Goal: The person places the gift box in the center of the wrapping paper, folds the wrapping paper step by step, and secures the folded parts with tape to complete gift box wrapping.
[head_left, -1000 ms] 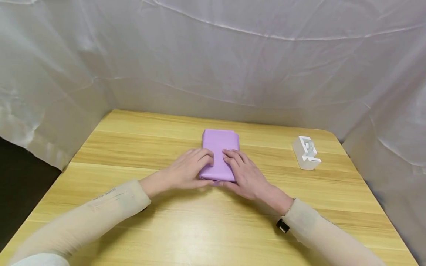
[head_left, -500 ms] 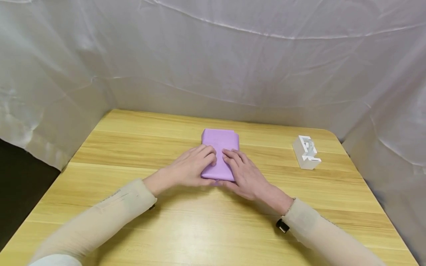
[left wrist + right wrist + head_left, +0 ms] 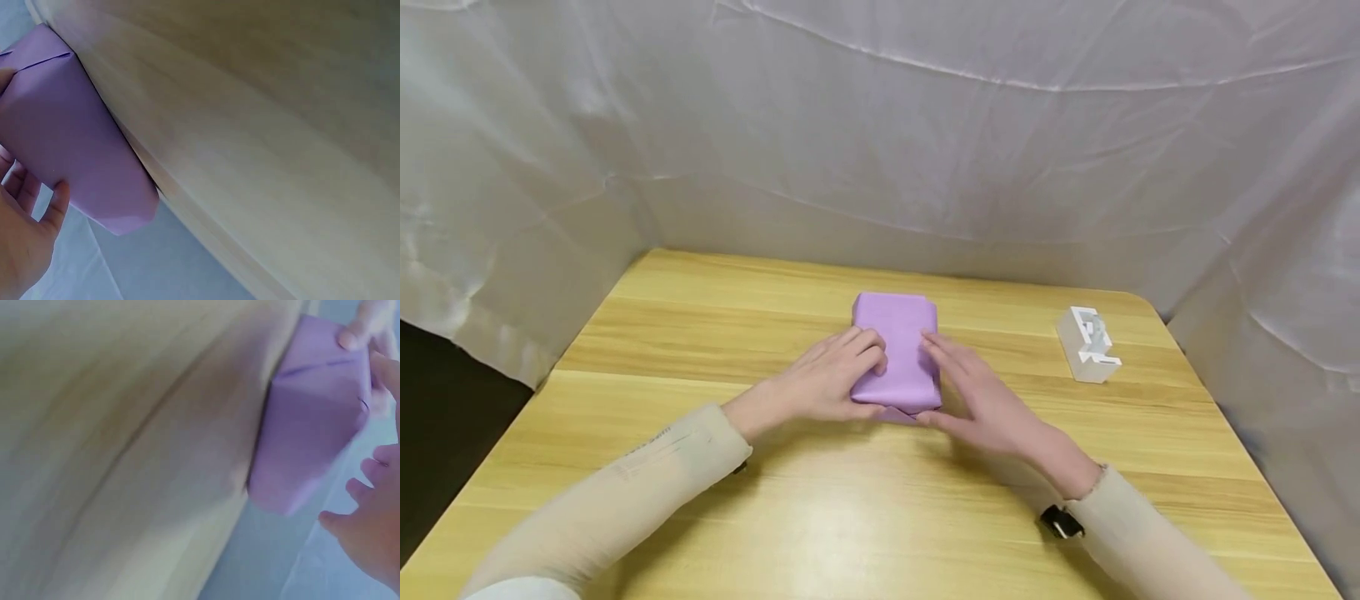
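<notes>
A box-shaped package in purple wrapping paper [image 3: 891, 321] lies on the wooden table, its long side running away from me. My left hand [image 3: 831, 379] holds its near left part, fingers bent over the top and thumb at the folded flap [image 3: 898, 414] of the near end. My right hand [image 3: 992, 408] is at the package's right side, fingers fairly straight, fingertips close to the top right edge and thumb by the near right corner. In the right wrist view, the fingers of my right hand [image 3: 369, 519] stand spread apart from the paper, and a fold line crosses the near end.
On the right of the table [image 3: 820, 517] stands a white tape dispenser [image 3: 1086, 346] with a roll of clear tape in it. Pale cloth curtain [image 3: 880, 167] hangs behind and along both sides of the table.
My right hand has let go of the package's near right part and drawn back to the right, uncovering more of the near end. The left hand has shifted slightly inward over the top.
</notes>
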Available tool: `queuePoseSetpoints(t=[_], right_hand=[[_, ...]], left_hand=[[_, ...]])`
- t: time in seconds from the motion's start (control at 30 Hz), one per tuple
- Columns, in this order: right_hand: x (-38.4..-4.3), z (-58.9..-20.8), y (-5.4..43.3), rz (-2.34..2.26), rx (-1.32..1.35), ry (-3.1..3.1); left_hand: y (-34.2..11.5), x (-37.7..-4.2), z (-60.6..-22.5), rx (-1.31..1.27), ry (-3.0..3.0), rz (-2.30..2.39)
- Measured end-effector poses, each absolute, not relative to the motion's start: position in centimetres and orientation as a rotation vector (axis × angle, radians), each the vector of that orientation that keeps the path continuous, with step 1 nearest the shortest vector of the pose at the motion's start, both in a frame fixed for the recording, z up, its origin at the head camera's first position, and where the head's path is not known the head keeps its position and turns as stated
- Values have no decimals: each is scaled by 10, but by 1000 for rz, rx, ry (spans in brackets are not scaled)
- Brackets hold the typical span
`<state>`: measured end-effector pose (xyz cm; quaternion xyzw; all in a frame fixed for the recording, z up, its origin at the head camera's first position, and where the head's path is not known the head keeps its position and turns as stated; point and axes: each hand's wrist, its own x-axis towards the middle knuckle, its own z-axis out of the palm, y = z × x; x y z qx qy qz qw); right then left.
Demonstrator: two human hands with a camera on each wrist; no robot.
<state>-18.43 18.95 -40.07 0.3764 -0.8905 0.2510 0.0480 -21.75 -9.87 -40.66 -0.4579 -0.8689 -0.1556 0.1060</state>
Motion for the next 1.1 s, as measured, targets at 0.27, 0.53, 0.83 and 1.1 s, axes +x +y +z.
queuePoseSetpoints(t=[0.27, 0.53, 0.83, 1.1], right_hand=[[-189, -392, 260, 962, 720, -2290], [-195, -406, 345, 992, 42, -2405], [-208, -417, 404, 1015, -268, -2689], [-224, -414, 414, 1072, -201, -2960]], left_hand=[[-96, -216, -406, -1351, -2518, -483], [-96, -216, -408, -1319, -2555, -472], [-97, -217, -408, -1309, -2551, -477], [-98, -219, -407, -1313, -2559, -477]])
